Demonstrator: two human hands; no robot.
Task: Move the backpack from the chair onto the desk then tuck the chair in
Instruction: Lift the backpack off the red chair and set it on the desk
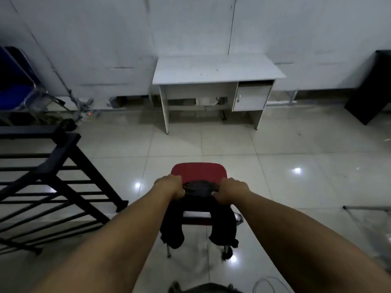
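Observation:
A red chair stands on the tiled floor right in front of me, its seat facing the desk. A black backpack is draped over the chair's backrest, and its straps hang down behind on both sides. My left hand is closed on the left side of the backpack's top. My right hand is closed on the right side. The white desk stands against the far wall, a few floor tiles beyond the chair, with a small cupboard under its right end.
A black metal rack leans at the left, close to the chair. A blue folding chair and tangled cables are at the far left wall. A black panel leans at the right. A thin cable lies on the floor by my feet.

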